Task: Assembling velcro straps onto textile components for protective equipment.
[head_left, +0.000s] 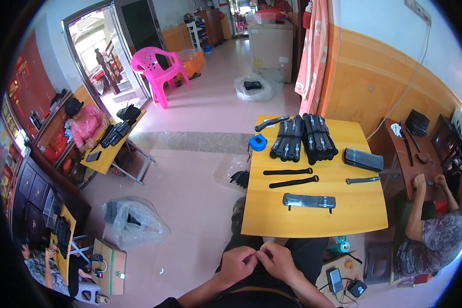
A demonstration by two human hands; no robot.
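Over my lap, just below the near edge of the yellow table, my left hand and my right hand meet at the fingertips. Both are closed in a pinch; anything between the fingers is hidden or too small to name. Closest to them on the tabletop is a flat dark card-like piece with two small tabs below it. Beyond it lie two black straps with looped ends. A grey strap rests at the right, near a stack of dark strips. Two strap bundles sit at the back.
A blue rounded object stands at the table's left edge. To the right, a person works at a brown table; two more people sit at tables on the left. Clear plastic bags and a pink chair stand on the floor.
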